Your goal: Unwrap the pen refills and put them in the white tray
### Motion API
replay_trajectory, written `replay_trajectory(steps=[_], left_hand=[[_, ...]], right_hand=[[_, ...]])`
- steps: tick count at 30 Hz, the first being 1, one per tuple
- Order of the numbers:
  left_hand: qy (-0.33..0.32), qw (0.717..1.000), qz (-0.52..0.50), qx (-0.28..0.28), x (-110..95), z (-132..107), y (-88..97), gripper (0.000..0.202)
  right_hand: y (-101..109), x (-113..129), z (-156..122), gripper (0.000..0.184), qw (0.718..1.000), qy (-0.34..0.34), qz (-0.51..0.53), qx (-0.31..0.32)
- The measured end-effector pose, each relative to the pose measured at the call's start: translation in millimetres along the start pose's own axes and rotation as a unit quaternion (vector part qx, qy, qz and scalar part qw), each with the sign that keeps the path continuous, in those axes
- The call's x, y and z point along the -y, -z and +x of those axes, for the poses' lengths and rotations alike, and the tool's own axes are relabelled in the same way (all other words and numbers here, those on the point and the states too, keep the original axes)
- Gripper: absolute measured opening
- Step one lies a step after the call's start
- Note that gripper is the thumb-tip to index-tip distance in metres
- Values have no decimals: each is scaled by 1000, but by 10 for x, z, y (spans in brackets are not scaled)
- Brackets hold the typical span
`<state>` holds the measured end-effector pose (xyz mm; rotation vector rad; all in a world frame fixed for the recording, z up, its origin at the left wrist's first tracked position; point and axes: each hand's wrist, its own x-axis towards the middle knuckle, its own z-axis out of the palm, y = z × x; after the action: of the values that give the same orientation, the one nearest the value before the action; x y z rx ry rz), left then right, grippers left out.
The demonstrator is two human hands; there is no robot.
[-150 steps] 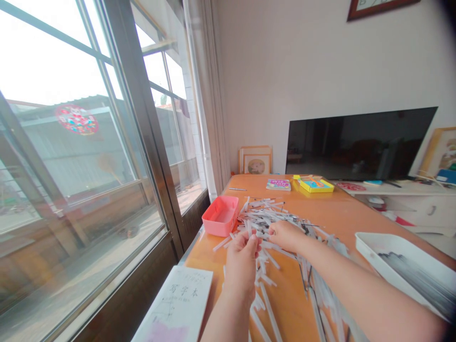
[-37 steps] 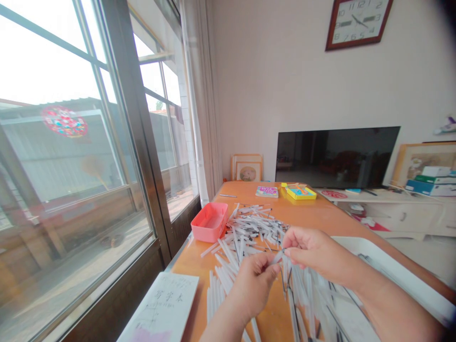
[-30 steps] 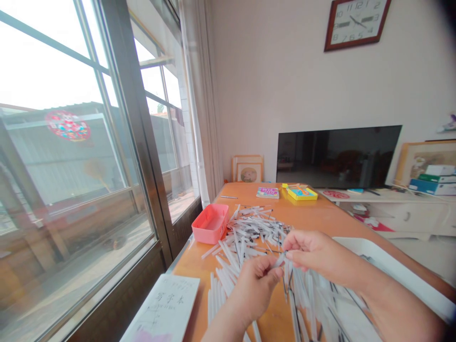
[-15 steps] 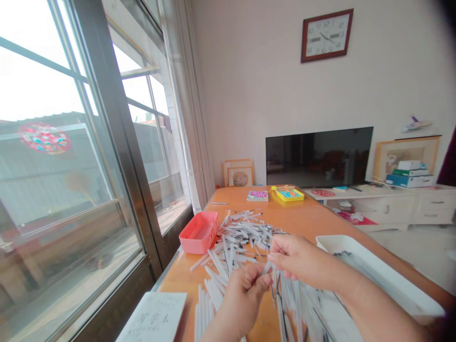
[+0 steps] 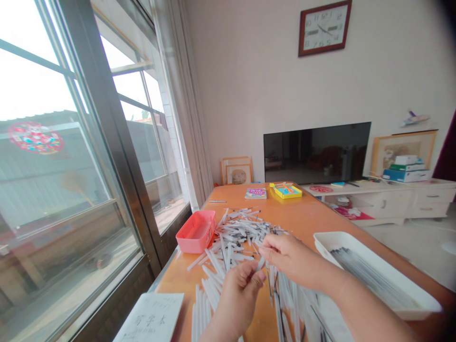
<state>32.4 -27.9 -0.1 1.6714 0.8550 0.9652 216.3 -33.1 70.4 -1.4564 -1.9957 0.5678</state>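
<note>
My left hand (image 5: 240,289) is closed, thumb and fingers pinching a translucent white pen barrel (image 5: 261,262). My right hand (image 5: 280,250) is closed at the barrel's upper end, fingertips pressed together; any refill between them is too small to make out. Beyond both hands spreads a loose pile of clear pen barrels and dark-tipped pen parts (image 5: 242,230). More white barrels (image 5: 201,311) lie side by side left of my left wrist. Under my right forearm are further barrels and thin dark refills (image 5: 290,304).
On the right stands a long white tray (image 5: 322,241) holding thin dark-tipped refills (image 5: 366,273). A pink plastic box (image 5: 190,243) sits at the table's left edge, with a notebook (image 5: 151,318) nearer me. Farther back are a booklet (image 5: 255,193) and a yellow box (image 5: 288,191).
The camera view has shifted slightly. Both hands stay together at the pen barrel, little changed in grip. More of the white tray and its refills shows past my right forearm.
</note>
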Motion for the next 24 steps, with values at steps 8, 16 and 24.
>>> replay_trajectory(steps=[8,16,24], left_hand=[[-28,997,60,-46,97,40,-26,28],[-53,993,64,-88,70,95,-117,35],[12,994,59,-91,116,174,-196,24]], right_hand=[[-131,-119,61,33,999,-9,-16,-32],[-334,-279,175,41,996,-12,-30,-78],[-368,-341,187,48,991,-28,-80,-102]])
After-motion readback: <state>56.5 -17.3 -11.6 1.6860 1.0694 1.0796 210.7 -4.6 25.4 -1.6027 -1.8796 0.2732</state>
